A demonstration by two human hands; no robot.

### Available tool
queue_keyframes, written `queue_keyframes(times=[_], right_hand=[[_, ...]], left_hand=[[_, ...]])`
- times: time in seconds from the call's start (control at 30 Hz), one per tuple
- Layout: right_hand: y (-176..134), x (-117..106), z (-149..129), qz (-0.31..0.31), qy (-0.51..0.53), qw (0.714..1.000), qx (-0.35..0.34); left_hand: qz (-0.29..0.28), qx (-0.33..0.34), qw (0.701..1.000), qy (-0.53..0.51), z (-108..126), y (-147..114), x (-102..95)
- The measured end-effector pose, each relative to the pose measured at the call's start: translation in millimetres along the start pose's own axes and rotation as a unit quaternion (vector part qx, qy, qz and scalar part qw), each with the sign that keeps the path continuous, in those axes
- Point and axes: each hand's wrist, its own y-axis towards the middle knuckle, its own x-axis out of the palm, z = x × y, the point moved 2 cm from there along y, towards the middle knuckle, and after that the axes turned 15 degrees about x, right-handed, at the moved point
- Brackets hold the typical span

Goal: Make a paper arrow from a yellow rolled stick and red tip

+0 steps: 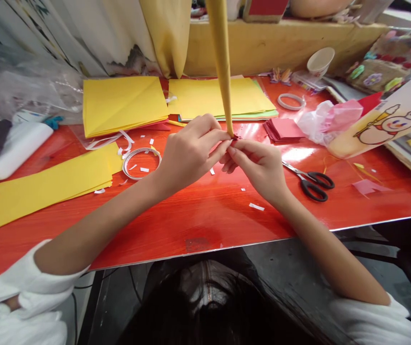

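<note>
Dark hair hangs nearest my camera, below the front edge of the red tabletop. Over the tabletop's middle rises a yellow stick, leaning slightly left, its narrow end down between both hands. My left hand has thumb and forefinger closed on that end; my right hand pinches a small dark red piece right against it. I judge the step in hand to be fitting the piece at the stick's tip; the next move calls for a steady left hold and light right fingertips. Scissors lie near the front edge, right of the hands; tape lies left.
</note>
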Motion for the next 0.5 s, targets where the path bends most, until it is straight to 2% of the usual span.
queue_keyframes(times=[0.5], right_hand=[[-1.2,-1.5,-0.8,0.004,0.01,1.0,0.015]], left_hand=[[-0.004,0.014,0.999,-0.04,-0.4,4.1,-4.2]])
